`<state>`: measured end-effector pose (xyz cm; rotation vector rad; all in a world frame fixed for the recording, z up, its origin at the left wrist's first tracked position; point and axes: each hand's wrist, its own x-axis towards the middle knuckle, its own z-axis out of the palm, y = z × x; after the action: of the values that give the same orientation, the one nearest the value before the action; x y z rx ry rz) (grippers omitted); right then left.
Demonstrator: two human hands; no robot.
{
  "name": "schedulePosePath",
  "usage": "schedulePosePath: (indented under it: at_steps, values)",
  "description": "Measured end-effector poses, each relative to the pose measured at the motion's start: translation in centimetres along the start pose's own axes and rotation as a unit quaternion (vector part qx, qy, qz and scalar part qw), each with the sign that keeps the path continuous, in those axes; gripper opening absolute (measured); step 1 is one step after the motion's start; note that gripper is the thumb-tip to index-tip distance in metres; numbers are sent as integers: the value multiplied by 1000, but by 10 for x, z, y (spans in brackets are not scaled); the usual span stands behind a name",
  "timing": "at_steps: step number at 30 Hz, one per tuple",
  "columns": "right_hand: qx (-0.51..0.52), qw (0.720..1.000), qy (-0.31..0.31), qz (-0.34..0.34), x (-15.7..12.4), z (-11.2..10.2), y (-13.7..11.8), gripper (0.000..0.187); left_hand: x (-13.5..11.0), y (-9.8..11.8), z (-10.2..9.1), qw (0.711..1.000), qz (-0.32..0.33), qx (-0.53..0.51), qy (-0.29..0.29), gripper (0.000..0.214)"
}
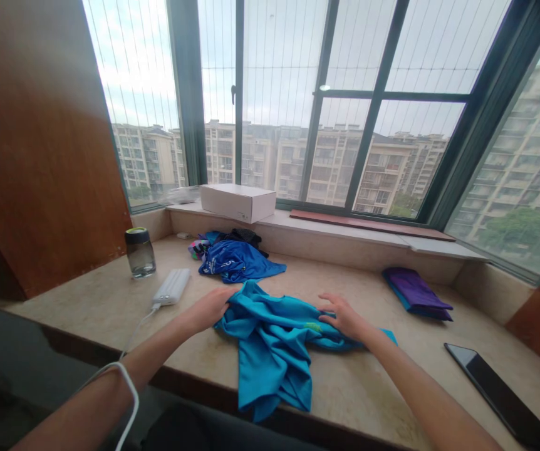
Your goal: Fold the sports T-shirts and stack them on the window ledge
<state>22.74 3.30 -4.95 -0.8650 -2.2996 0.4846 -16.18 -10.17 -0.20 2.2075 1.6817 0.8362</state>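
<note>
A crumpled turquoise shirt (274,344) with a small green print lies on the stone ledge, its lower end hanging near the front edge. At the shirt's left side, my left hand (216,308) is closed on a bunched part of the fabric; some fingertips are hidden by cloth. Over the right part of the shirt rests my right hand (344,317), its fingers apart and pointing left. It holds nothing, and whether it presses on the cloth is hard to tell.
A blue printed garment (237,260) lies in a heap behind the shirt. Left stand a bottle (140,255) and a white power bank (171,287), whose cable passes my left forearm. Right are folded purple-and-blue cloth (418,294) and a phone (500,391). A white box (237,202) sits on the sill.
</note>
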Motion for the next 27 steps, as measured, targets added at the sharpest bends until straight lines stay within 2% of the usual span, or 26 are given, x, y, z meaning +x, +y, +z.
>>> schedulePosePath:
  at_steps: [3,6,8,11,14,17,19,21,23,25,27]
  values:
    - [0,1000,-20,1,-6,1,4,32,1,-3,-9,997,-5,26,78,46]
    - [30,998,15,50,-17,-14,-4,39,4,5,-22,983,20,49,175,47]
    - [58,994,36,83,-29,-28,-19,42,3,16,-30,966,44,70,244,46]
    - [114,987,43,108,-56,-50,-52,43,-7,38,-39,931,92,107,338,41]
    - [169,978,37,120,-92,-71,-83,39,-24,61,-44,881,148,147,424,42]
    - [182,967,106,146,-120,-94,-100,36,-37,78,-50,839,171,161,490,47]
    - [176,955,169,167,-120,-110,-102,35,-32,86,-54,836,171,165,495,47]
    - [162,947,215,174,-99,-127,-94,38,-9,90,-59,852,173,177,461,44]
    - [123,952,234,155,-58,-142,-76,43,33,89,-62,883,165,193,395,41]
    - [61,962,240,119,-5,-155,-52,47,87,83,-60,921,112,196,317,43]
    - [-6,963,257,81,47,-164,-26,55,141,76,-50,945,35,228,232,50]
